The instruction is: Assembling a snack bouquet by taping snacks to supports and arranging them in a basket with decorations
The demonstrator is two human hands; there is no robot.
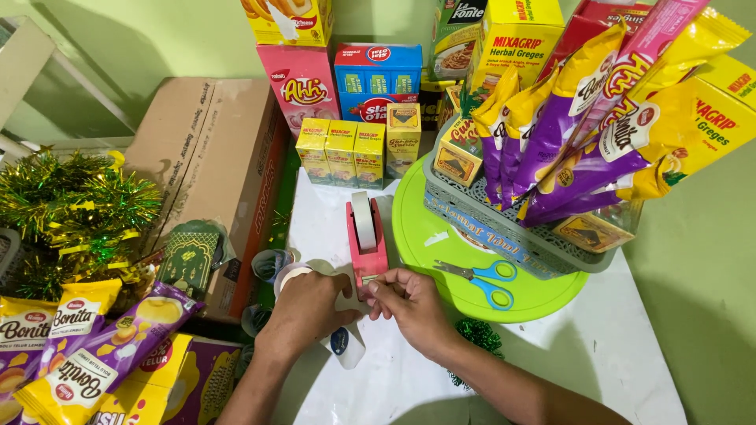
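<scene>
The tape dispenser (367, 242) stands on the white table (622, 354), just left of the green round tray (425, 228). Its long axis runs from the far side toward the person, with the cutter end pointing at the hands. The body is pink moulded plastic, narrow and smooth; a roll of pale tape sits upright in it.

The right hand (413, 305) meets the near end of the dispenser. Its thumb and forefinger are pressed together in a pinch at the cutter end; whether a tape strip lies between them cannot be told. The left hand (307, 311) rests just beside it, fingers curled down over a white object (346, 346) on the table; what it grips cannot be told. The two hands touch at the fingertips.

Scissors (480, 277) with blue handles lie flat on the tray, blades pointing left toward the dispenser. A grey latticed basket (504, 228) stands on the tray and holds glossy purple and yellow snack packets (567, 118), tilted up and to the right. Small yellow boxes (340, 151) stand in a row at the table's far edge. A brown cardboard box (209, 165) borders the table's left edge, with green and gold tinsel (71, 208) beyond it.

Bare table surface lies near and right of the hands; the left and far sides are crowded.
</scene>
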